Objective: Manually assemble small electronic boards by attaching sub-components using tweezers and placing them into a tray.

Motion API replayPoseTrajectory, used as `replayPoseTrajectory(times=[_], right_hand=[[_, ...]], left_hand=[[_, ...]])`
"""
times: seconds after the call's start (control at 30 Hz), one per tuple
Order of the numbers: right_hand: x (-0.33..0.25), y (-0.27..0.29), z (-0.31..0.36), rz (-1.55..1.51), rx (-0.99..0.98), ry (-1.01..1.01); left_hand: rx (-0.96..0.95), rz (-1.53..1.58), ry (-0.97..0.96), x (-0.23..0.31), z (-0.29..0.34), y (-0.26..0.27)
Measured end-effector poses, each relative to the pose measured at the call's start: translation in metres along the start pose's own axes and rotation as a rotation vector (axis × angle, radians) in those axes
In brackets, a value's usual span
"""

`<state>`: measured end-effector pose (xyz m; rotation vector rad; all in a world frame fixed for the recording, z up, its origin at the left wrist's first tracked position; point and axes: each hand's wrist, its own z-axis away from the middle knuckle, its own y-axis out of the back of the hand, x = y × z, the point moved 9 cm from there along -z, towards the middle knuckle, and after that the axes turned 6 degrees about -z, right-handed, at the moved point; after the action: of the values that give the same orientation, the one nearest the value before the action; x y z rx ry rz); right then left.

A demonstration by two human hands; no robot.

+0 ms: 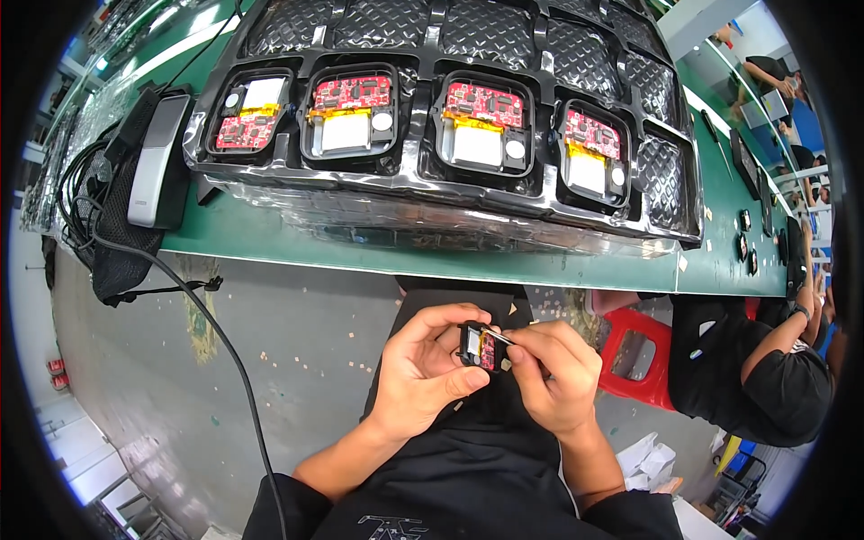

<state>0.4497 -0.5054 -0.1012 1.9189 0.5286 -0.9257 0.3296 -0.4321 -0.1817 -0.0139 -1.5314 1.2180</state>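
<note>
Over my lap, my left hand point(430, 367) grips a small black electronics housing point(480, 347) by its edges, thumb below and fingers above. The housing stands tilted, its open face toward my right. Inside it are a red circuit board, a strip of yellow tape and a white block like a battery. My right hand point(558, 373) pinches a thin, silvery tool point(497, 337), whose tip reaches the housing near the board. Fingers hide most of that tool, so I cannot tell its exact kind.
Ahead on the green table point(297, 256), a black moulded tray point(450, 193) holds several similar open housings point(486, 121) in its front row. A grey-black box point(160, 162) and cables lie left; one cable point(225, 333) hangs down. A red stool point(630, 360) and a seated person are right.
</note>
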Motion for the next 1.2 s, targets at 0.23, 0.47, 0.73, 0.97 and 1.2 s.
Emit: replayPoseTrajectory(times=[0.23, 0.47, 0.73, 0.97, 1.2], right_hand=[[-0.005, -0.002, 0.005, 0.140, 0.053, 0.121], [-0.010, -0.005, 0.008, 0.232, 0.056, 0.144], [-0.006, -0.006, 0.005, 0.208, 0.038, 0.103], [-0.004, -0.009, 0.002, 0.225, -0.029, 0.084], [-0.006, -0.005, 0.002, 0.248, 0.011, 0.122]], left_hand=[[0.019, 0.060, 0.013, -0.004, 0.004, -0.003], [0.053, 0.030, -0.025, 0.000, 0.004, 0.000], [0.045, -0.030, -0.036, 0.002, 0.001, 0.000], [0.083, -0.007, -0.020, -0.002, 0.002, 0.007], [0.041, -0.053, -0.048, 0.000, 0.001, 0.005]])
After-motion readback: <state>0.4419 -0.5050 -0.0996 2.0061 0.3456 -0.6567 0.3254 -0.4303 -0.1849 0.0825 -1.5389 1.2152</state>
